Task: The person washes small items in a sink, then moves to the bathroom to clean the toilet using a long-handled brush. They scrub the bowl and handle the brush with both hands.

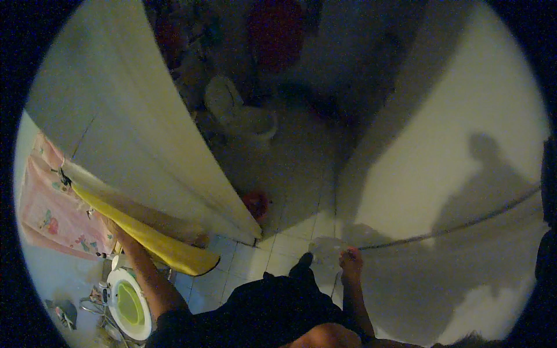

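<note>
My left hand reaches up beside a yellow cloth that hangs from a hook at the left. The cloth partly covers the fingers, so a grip cannot be made out. Behind it hangs a pink cloth with a printed fruit pattern. Low and right of centre is my right hand, its fingers curled, with a small reddish patch at the top. Whether it holds something is too blurred to tell. A dark line runs from near this hand across the pale wall to the right rim.
At lower left, a white washbasin holds a green basin, with a tap beside it. A pale partition wall borders a dim room with a toilet. A red object lies on the tiled floor. My shadow falls on the right wall.
</note>
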The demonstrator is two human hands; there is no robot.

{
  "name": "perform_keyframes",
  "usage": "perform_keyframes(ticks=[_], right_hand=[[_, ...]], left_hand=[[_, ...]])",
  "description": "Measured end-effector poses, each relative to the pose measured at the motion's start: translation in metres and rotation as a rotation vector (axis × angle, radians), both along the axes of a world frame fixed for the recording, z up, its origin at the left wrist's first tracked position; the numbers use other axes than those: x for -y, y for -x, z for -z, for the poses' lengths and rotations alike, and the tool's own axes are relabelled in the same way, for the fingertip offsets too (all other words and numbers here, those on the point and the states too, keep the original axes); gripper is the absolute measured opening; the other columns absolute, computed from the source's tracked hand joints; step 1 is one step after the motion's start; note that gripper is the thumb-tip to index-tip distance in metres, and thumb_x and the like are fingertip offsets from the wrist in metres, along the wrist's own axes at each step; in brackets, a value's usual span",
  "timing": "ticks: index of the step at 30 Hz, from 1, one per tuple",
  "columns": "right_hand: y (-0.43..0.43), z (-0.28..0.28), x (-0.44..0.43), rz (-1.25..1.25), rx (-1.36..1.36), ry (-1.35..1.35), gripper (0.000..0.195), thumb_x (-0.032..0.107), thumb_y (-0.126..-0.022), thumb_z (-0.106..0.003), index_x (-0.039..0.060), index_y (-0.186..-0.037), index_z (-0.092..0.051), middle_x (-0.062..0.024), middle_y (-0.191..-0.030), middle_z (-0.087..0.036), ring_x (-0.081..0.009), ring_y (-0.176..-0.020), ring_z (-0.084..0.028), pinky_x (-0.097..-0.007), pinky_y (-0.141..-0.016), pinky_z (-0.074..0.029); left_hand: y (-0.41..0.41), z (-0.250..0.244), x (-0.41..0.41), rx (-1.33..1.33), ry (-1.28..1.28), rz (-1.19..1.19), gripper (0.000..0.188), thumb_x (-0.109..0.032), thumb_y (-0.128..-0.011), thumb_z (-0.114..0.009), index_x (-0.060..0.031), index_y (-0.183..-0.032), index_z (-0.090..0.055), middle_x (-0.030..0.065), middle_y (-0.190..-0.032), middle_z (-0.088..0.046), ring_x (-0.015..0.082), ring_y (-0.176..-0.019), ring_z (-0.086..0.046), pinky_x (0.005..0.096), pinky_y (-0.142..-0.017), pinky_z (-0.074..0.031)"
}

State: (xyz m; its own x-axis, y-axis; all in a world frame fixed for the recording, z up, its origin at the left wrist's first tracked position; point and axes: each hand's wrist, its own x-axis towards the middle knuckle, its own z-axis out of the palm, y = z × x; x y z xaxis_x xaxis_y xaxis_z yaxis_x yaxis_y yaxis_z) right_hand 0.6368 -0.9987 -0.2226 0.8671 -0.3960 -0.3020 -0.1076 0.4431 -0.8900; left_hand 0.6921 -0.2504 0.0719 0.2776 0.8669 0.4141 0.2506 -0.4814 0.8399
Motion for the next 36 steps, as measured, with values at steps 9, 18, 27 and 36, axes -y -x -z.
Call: perform_keyframes(ticks=[9,18,27,36], right_hand=[[-0.169,-0.053,-0.021,-0.342,0.145,0.319,0.035,0.003,-0.086,-0.069,0.0070,-0.120,-0.060,-0.0024,-0.080,-0.062,-0.0115,-0.064,-0.055,-0.0260,-0.057,-0.044],[-0.271,-0.100,-0.042,-0.430,-0.187,0.164,0.038,0.003,-0.086,-0.067,0.0014,-0.122,-0.056,-0.0027,-0.076,-0.059,-0.0098,-0.062,-0.052,-0.0250,-0.053,-0.040],[-0.389,-0.092,-0.046,-0.423,-0.205,0.216,0.036,0.001,-0.087,-0.064,0.0010,-0.121,-0.054,-0.0019,-0.074,-0.059,-0.0073,-0.056,-0.047,-0.0218,-0.048,-0.035],[-0.524,-0.082,-0.105,-0.653,-0.139,0.256,0.040,0.005,-0.087,-0.068,-0.0006,-0.124,-0.053,0.0001,-0.076,-0.056,-0.0081,-0.062,-0.050,-0.0234,-0.053,-0.039]], left_hand=[[0.041,0.000,-0.006,-0.090,0.110,-0.203,0.044,-0.030,-0.103,-0.047,0.0004,-0.135,-0.049,0.0166,-0.128,-0.055,0.0287,-0.113,-0.054,0.0396,-0.098,-0.043],[0.050,0.018,0.010,-0.095,0.142,-0.337,0.046,-0.033,-0.102,-0.049,0.0004,-0.134,-0.049,0.0159,-0.125,-0.056,0.0278,-0.109,-0.055,0.0391,-0.094,-0.045],[0.057,0.044,0.027,-0.112,0.154,-0.461,0.048,-0.036,-0.102,-0.051,0.0003,-0.133,-0.050,0.0153,-0.122,-0.057,0.0270,-0.105,-0.057,0.0385,-0.089,-0.046],[0.071,0.049,0.058,-0.112,0.174,-0.599,0.050,-0.039,-0.101,-0.053,0.0003,-0.132,-0.050,0.0147,-0.119,-0.058,0.0261,-0.102,-0.058,0.0380,-0.085,-0.048]])
